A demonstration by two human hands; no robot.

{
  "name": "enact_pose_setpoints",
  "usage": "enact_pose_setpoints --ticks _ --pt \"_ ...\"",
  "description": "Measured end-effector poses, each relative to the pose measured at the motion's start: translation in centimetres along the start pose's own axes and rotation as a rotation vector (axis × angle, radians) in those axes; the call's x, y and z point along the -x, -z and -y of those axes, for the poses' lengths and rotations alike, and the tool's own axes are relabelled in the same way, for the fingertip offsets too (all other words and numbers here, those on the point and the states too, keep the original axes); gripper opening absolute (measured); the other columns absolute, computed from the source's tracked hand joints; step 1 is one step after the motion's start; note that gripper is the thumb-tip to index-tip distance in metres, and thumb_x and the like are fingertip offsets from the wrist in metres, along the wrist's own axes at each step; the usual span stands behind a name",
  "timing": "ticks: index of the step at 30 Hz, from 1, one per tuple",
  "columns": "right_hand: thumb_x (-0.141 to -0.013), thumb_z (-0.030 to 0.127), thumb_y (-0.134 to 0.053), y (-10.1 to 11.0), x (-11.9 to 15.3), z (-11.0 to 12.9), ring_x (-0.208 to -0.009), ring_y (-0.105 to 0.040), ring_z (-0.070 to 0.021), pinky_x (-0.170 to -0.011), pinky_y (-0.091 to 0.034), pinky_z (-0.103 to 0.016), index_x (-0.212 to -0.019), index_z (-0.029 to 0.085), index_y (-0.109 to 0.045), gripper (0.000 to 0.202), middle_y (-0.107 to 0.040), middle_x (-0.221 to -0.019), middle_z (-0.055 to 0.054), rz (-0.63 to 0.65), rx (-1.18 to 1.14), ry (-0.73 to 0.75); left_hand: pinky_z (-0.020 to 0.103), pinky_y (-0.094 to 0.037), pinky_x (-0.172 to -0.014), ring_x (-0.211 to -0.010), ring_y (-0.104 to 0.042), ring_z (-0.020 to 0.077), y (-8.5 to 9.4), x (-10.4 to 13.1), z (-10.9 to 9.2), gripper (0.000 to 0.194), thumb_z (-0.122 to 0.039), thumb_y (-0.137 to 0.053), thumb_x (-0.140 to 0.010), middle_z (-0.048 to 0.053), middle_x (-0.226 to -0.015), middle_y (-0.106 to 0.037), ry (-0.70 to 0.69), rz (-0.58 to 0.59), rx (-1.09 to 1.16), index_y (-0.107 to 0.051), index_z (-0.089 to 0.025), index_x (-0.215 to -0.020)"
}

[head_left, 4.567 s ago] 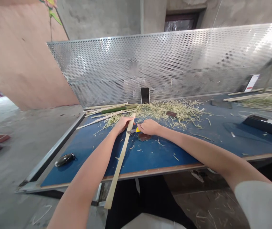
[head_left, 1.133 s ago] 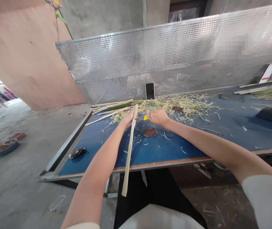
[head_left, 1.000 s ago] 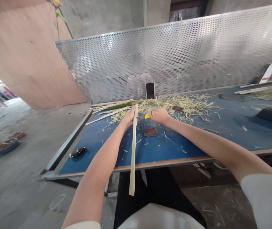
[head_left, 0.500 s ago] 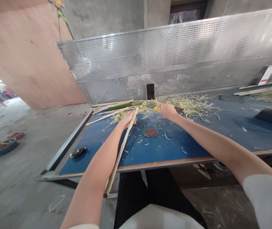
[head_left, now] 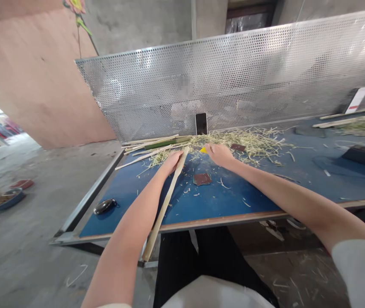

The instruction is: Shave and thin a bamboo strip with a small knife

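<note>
My left hand (head_left: 172,162) is closed around a pale bamboo strip (head_left: 166,201) near its far end. The strip slants toward me across the front edge of the blue table, its lower end beside my leg. My right hand (head_left: 219,155) grips a small yellow knife (head_left: 203,150), just right of the strip's far tip; its blade is too small to make out clearly. Between my forearms a brown square of sandpaper (head_left: 202,179) lies on the tabletop. Another brown piece (head_left: 238,147) rests among the shavings behind my right hand.
Pale shavings (head_left: 259,143) are heaped at the back of the table (head_left: 227,205). Bamboo strips (head_left: 150,153) and a green piece (head_left: 166,143) lie back left. A phone (head_left: 201,123) leans on the perforated metal screen (head_left: 221,81). A dark oval object (head_left: 104,206) sits front left.
My right hand has moved slightly left and nearer with the knife, closer to the strip's tip. The strip's far end has shifted a little right and turned, showing its broader face.
</note>
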State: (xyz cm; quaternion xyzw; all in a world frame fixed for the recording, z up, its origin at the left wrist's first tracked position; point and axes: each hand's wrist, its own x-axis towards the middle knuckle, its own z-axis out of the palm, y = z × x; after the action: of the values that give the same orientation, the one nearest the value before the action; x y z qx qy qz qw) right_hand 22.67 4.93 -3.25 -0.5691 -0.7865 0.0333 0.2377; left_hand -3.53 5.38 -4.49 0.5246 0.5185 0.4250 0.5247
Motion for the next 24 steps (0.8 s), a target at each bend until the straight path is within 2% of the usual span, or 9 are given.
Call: enact_pose_setpoints --ticks 3,6,9,13,19,24 --pt "-0.117 0.057 -0.032 -0.3 0.6 0.8 -0.083 -0.071 -0.0327 -0.075 -0.046 -0.040 -0.126 0.018 -0.067 0.053 -0.078 -0.093 -0.015 0.005 -0.031 0.008 0.035 -0.043 -0.062 -0.061 -0.050 0.0175 -0.3 0.3 -0.1 0.032 -0.042 -0.074 -0.103 0.000 -0.064 -0.054 0.020 0.020 0.019 -0.059 -0.024 -0.083" --pt "-0.114 0.063 -0.042 -0.8 0.8 1.0 -0.087 -0.074 -0.0353 -0.077 -0.048 -0.041 -0.139 0.017 -0.061 0.056 -0.080 -0.098 -0.017 0.019 -0.048 0.021 0.034 -0.044 -0.065 -0.065 -0.051 0.0171 -0.5 0.7 -0.3 0.024 -0.032 -0.077 -0.099 -0.001 -0.068 -0.053 0.022 0.085 0.037 -0.059 -0.023 -0.086" --pt "-0.114 0.060 -0.043 -1.2 0.8 1.0 -0.090 -0.075 -0.0361 -0.077 -0.049 -0.041 -0.139 0.018 -0.060 0.052 -0.081 -0.103 -0.017 0.030 -0.026 0.050 0.033 -0.043 -0.066 -0.068 -0.052 0.0164 -0.8 1.0 -0.6 0.019 -0.021 -0.078 -0.094 -0.001 -0.070 -0.055 0.034 0.128 0.037 -0.061 -0.022 -0.087" --pt "-0.115 0.057 -0.040 -1.3 0.8 1.0 -0.090 -0.075 -0.0351 -0.077 -0.048 -0.040 -0.137 0.019 -0.062 0.049 -0.081 -0.103 -0.016 0.041 0.022 0.078 0.035 -0.047 -0.070 -0.068 -0.050 0.0169 -1.1 1.1 -1.0 0.017 -0.012 -0.073 -0.095 -0.001 -0.068 -0.053 0.069 0.125 0.043 -0.063 -0.021 -0.086" --pt "-0.115 0.058 -0.039 -1.0 1.0 1.2 -0.087 -0.074 -0.0340 -0.076 -0.048 -0.041 -0.139 0.019 -0.064 0.052 -0.081 -0.100 -0.015 0.046 0.044 0.109 0.042 -0.060 -0.082 -0.071 -0.054 0.0179 -1.7 1.4 -1.5 0.020 -0.010 -0.070 -0.099 0.001 -0.073 -0.055 0.068 0.102 0.100 -0.060 -0.021 -0.085" --pt "-0.114 0.060 -0.040 -0.4 0.5 0.8 -0.084 -0.072 -0.0342 -0.073 -0.047 -0.042 -0.137 0.019 -0.068 0.055 -0.081 -0.100 -0.016 0.076 0.121 0.084 0.043 -0.063 -0.079 -0.063 -0.058 0.0177 -2.1 1.6 -1.7 0.020 -0.015 -0.069 -0.099 0.002 -0.070 -0.060 0.061 0.050 0.087 -0.060 -0.021 -0.083"
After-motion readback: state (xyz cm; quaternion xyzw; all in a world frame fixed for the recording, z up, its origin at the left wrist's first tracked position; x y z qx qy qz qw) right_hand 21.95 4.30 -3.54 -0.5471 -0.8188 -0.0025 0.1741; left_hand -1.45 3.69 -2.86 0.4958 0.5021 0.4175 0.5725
